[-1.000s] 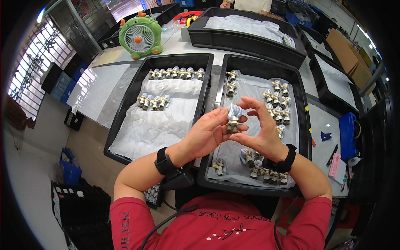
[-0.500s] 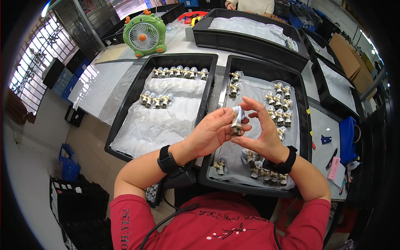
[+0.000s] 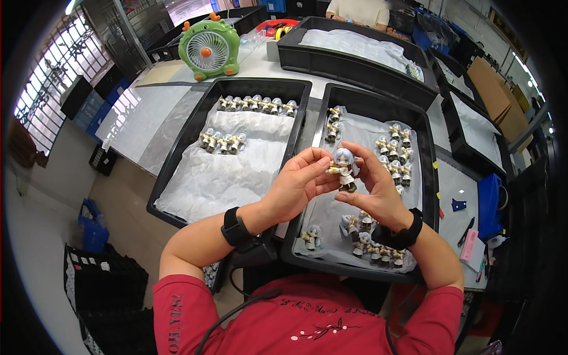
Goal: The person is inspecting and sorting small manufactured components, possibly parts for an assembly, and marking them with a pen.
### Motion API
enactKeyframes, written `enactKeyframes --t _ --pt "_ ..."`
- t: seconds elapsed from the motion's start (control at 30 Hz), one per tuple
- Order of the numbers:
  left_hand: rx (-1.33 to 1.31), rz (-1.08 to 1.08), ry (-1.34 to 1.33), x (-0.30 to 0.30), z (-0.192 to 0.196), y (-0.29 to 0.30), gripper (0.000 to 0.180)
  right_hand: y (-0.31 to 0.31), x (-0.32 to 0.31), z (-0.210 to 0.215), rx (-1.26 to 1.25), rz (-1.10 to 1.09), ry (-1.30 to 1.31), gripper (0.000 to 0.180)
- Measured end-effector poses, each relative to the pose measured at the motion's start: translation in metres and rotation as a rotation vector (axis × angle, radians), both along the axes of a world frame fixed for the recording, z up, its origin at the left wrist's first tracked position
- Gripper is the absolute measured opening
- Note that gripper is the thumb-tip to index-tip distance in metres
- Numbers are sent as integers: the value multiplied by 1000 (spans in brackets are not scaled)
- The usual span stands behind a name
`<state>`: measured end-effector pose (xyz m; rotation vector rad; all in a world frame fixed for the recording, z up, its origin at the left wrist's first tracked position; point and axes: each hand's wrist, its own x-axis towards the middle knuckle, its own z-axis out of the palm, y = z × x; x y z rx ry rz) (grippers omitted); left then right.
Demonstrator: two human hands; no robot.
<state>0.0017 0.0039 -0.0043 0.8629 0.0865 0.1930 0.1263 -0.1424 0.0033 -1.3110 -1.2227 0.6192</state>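
Observation:
Between both hands, over the right tray, I hold one small figurine [image 3: 344, 170] with pale hair, white clothes and dark feet; it is upright with its front showing. My left hand [image 3: 300, 182] pinches its side with thumb and fingertips. My right hand [image 3: 378, 184] curves round its other side, fingers at the head and thumb near the feet. Below, the black right tray [image 3: 427, 136], lined with white paper, carries several like figurines [image 3: 393, 158] in groups. The black left tray [image 3: 160, 188] has a row of figurines [image 3: 254, 104] at the back and a shorter group [image 3: 222, 142] farther forward.
A green fan [image 3: 207, 48] stands behind the left tray. Another black tray [image 3: 355, 62] is at the back, a person [image 3: 358, 12] beyond it. On the right lie a blue bin [image 3: 490, 204], a pen [image 3: 466, 232] and a pink item [image 3: 469, 245]. A black cable [image 3: 236, 316] crosses my shirt.
The figurine has turned in my fingers, so its front now shows where its side did before. Both hands stay around it at nearly the same place.

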Motion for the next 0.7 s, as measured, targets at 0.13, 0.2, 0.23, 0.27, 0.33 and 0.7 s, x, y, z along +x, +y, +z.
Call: enactKeyframes --t 0.13,0.2,0.23,0.27,0.33,0.7 --pt "54 37 -21 -1 5 -3 20 3 3 -2 16 58 201 72" --pt "205 88 -31 -2 2 -3 19 4 3 -4 29 26 156 74" --pt "202 88 -33 -2 3 -3 19 3 4 -4 19 -51 -51 75" --pt "293 105 -9 -3 4 -3 18 2 4 -5 9 -127 -258 76" --pt "382 120 14 -5 5 -2 17 3 4 -6 31 -142 -275 77" --pt "465 192 -9 -6 8 -2 43 7 2 -13 7 -176 -227 77"
